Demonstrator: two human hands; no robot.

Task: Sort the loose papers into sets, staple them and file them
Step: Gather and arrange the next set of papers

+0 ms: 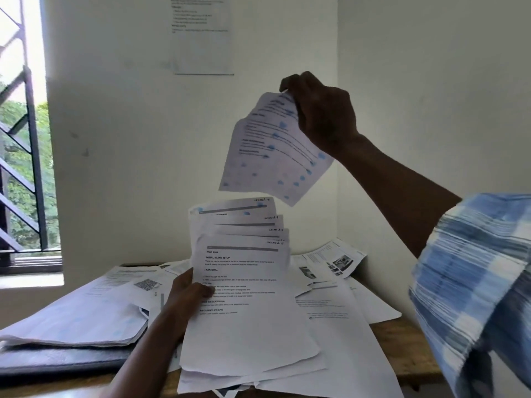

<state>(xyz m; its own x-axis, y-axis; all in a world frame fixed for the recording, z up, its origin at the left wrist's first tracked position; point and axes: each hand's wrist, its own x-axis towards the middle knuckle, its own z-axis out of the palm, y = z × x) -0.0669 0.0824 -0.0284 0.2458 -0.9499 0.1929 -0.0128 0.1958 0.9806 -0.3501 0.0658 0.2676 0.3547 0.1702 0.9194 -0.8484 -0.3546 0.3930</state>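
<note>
White corner walls (129, 110) behind everything, with a barred window (17, 139) on the left showing green trees outside, and a printed notice (201, 35) stuck up high on the wall. Below that is a wooden bench (413, 349) pretty much buried in loose papers (339, 305), overlapping every which way and reaching back to the corner. On the left side of the bench sits a dark folder (63, 360) with a thick pile (74, 317) of sheets lying on top of it.

Left hand (184, 297) grips a fanned stack (244, 282) by its left edge, thumb across the front page, holding it upright above the mess. Four or so top edges are stepped one behind the other, each with a handwritten "section" note in the top right corner. Front page has headings like "Initial scene setup" and "Task goal"; the small print is too blurry to read.

Right hand (321, 113) is up high, well above the stack, fingers curled round the top corner of a few sheets (275, 150) that hang down tilted. They've got printed lines and blue blotches on them, all motion-blurred. Blue plaid sleeve (471, 282) fills the right edge of the view.
</note>
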